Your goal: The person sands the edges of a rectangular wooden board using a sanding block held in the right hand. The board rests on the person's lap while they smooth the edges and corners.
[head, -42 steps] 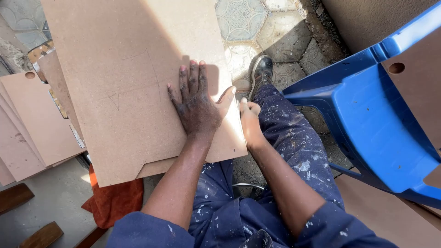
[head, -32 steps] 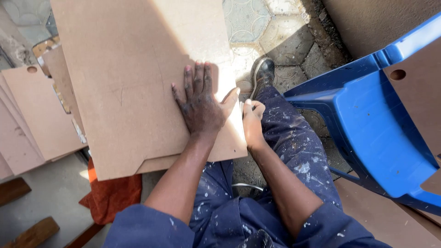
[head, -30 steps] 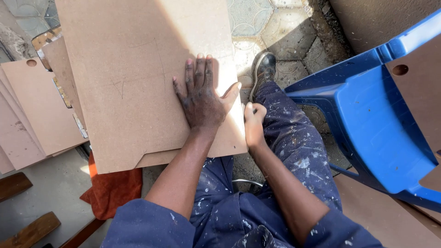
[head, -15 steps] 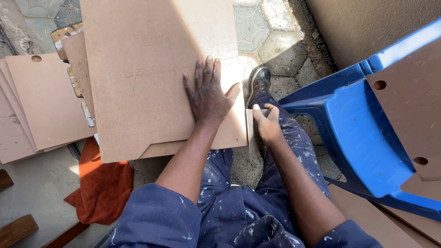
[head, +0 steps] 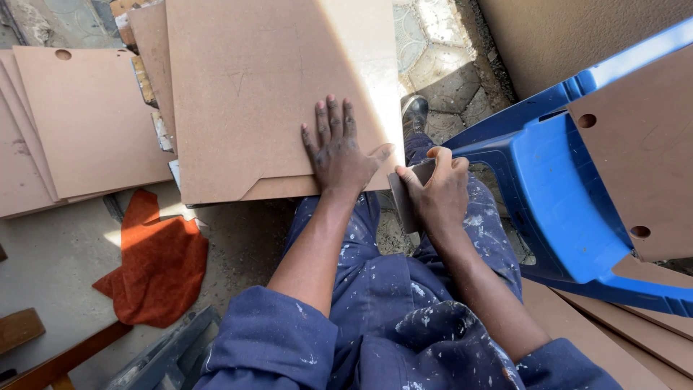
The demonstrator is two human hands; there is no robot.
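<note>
Board (head: 267, 94): left hand (head: 338, 153) flat on it, fingers spread; right hand (head: 437, 193) gripping sanding pad (head: 406, 195) (at board's edge). Best kept pressed firmly, strokes even.

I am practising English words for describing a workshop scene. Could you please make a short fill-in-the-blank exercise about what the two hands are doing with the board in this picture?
1. The left hand lies flat, fingers spread, on a large brown ____.
2. The right hand grips a small grey sanding pad at the board's ____ edge.
3. On the ground to the left lies a crumpled ____ cloth.
4. The chair on the right is ____.

Missing words: board; right; orange; blue
</note>
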